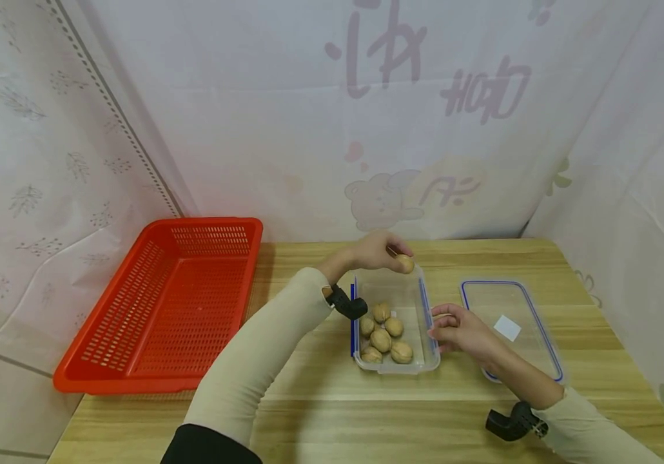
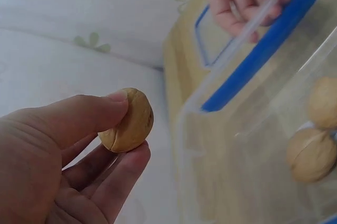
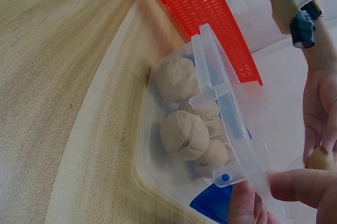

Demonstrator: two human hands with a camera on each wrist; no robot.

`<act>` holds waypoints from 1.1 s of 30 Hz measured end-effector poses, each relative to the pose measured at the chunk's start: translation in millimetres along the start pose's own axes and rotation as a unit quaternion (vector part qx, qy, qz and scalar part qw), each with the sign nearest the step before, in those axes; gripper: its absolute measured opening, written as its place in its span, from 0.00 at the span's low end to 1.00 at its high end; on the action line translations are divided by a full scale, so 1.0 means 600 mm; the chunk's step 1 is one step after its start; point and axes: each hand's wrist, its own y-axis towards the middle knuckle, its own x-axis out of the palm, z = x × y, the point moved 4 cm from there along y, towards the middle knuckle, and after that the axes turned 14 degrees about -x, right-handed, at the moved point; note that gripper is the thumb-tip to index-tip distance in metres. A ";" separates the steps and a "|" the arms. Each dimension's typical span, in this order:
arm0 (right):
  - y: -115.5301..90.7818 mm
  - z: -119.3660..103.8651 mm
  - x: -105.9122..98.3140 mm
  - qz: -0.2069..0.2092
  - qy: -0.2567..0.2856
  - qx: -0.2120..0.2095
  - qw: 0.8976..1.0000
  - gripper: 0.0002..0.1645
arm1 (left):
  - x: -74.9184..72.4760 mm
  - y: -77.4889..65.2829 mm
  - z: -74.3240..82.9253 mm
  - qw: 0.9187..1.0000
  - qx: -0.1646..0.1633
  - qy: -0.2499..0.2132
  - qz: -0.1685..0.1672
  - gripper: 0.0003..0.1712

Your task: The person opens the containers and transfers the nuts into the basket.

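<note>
Walnut [image 1: 405, 263], tan, rounded and seamed, sits at the fingertips of the left hand [image 1: 375, 250], pinched between thumb and fingers, toward one o'clock from the middle of a clear plastic box [image 1: 412, 303]. More walnuts [image 1: 381, 340], rough-shelled and ridged, lie in the box toward six and seven o'clock. At three o'clock the right hand [image 1: 461, 332] grips the box's wall between thumb and fingers; just past it lies a flat see-through lid [image 1: 497, 299] with blue edging. At nine o'clock stands a slotted red plastic basket [image 1: 193, 303]. All rest on a wood-grained table [image 1: 332, 419].
</note>
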 end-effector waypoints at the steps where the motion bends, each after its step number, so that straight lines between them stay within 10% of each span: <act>1: 0.000 0.000 0.000 0.000 0.000 -0.001 1.000 0.29 | -0.009 -0.003 0.002 1.000 0.000 -0.002 0.006 0.22; 19: -0.003 0.001 0.000 0.005 0.006 -0.002 1.000 0.29 | -0.155 -0.084 0.010 0.995 0.001 -0.043 0.090 0.23; 33: -0.003 -0.002 0.003 -0.005 0.006 -0.012 1.000 0.30 | -0.241 -0.174 -0.067 0.979 -0.039 -0.088 0.179 0.28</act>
